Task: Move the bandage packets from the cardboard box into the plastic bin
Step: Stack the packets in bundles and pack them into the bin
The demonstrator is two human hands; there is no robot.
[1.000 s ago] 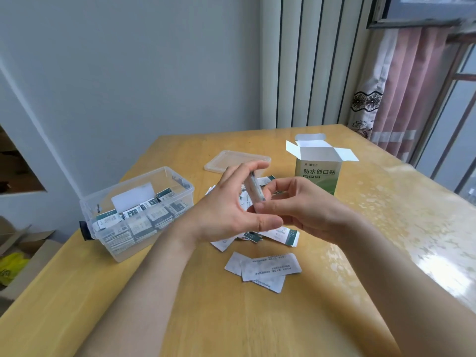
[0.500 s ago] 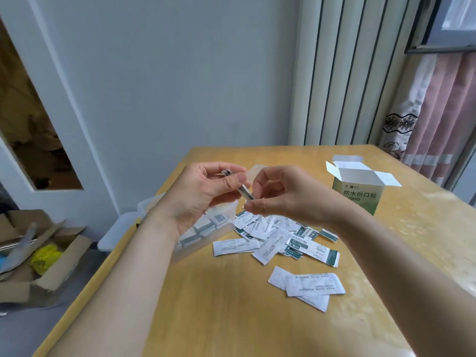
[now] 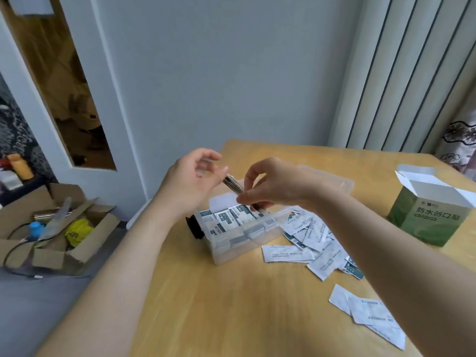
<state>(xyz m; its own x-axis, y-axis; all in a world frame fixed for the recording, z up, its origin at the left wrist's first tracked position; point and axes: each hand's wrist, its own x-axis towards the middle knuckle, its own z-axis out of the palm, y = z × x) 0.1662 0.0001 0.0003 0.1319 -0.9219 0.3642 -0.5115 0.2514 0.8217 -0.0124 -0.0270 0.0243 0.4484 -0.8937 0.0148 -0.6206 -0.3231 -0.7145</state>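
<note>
The right hand (image 3: 273,184) pinches a stack of bandage packets (image 3: 233,185) over the plastic bin (image 3: 231,251). The left hand (image 3: 190,184) has loose fingers.

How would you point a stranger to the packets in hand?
On the wooden table, find the clear bin near the left edge. Above it, the right hand pinches a thin, tilted stack of packets, its top at the left hand. All other packets sit in the bin or on the table.
</note>
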